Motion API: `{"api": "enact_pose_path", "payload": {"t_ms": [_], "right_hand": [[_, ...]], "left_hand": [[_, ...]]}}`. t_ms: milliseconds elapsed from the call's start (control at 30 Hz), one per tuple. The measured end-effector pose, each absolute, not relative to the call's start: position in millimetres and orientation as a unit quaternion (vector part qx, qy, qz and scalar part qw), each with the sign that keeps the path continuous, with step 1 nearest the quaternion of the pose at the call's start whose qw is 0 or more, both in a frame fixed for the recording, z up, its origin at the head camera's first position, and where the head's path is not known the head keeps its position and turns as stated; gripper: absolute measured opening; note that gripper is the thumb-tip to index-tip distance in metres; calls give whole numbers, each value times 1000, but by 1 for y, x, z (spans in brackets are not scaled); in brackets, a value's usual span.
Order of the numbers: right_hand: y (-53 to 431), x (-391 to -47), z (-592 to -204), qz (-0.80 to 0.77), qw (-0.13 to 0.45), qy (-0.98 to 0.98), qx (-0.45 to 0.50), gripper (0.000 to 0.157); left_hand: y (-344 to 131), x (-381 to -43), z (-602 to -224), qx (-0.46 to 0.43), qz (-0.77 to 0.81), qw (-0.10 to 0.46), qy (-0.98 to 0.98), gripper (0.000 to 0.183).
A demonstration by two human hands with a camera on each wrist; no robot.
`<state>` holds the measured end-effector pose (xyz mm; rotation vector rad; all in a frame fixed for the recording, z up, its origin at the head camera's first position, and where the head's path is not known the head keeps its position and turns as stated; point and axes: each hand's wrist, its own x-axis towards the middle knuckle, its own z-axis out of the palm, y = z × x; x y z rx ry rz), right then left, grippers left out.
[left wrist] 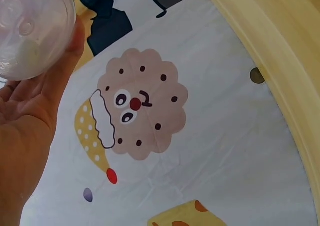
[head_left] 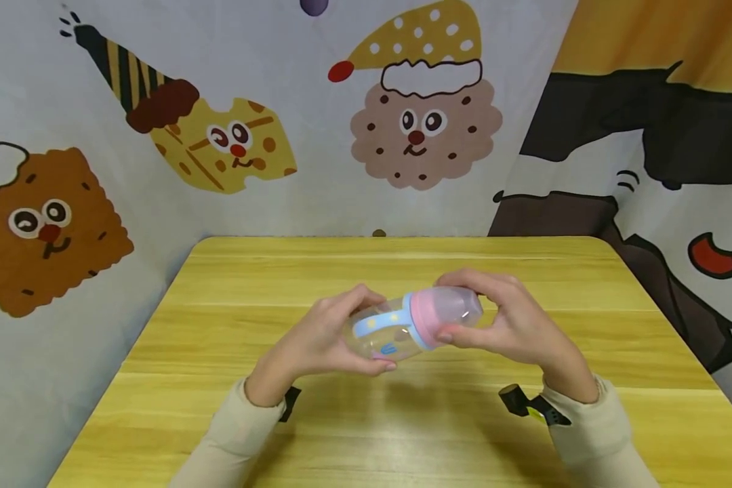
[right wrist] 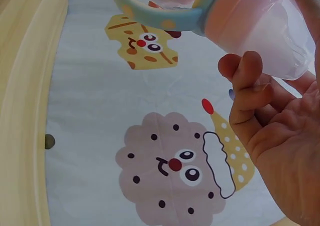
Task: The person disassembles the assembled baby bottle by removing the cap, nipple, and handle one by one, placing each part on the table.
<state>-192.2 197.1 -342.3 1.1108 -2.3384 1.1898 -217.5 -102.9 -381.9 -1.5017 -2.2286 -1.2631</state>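
A clear baby bottle [head_left: 396, 329] with a pink collar, a pale blue handle and a translucent cap is held tilted above the table, its cap end to the right. My left hand [head_left: 326, 335] grips the bottle's body near its base. Thumb and fingers of my right hand [head_left: 506, 322] hold the cap and collar end. In the left wrist view the round bottom of the bottle [left wrist: 35, 31] shows against the left palm. The right wrist view shows the cap [right wrist: 270, 31] and the blue handle [right wrist: 160, 17] close to the curled right fingers.
Below the hands lies a wooden table [head_left: 219, 271] with rounded far corners. Behind it hangs a pale cloth [head_left: 317, 203] printed with cartoon biscuits and cheese. Both wrists carry dark straps, and a small black device [head_left: 515, 400] sits by the right one.
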Motion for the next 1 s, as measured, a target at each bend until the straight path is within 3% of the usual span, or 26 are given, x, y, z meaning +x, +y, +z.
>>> {"api": "enact_pose_path", "payload": {"t_ms": [567, 867, 1000], "right_hand": [[192, -184, -331, 393, 144, -792, 445, 56], [197, -184, -330, 423, 130, -763, 471, 50], [199, -187, -334, 474, 103, -715, 503, 49]], "left_hand": [[-113, -224, -378, -527, -461, 22, -714, 68], [-110, -220, -374, -547, -451, 26, -705, 67], [-111, -218, -375, -555, -458, 2, -695, 66]]}}
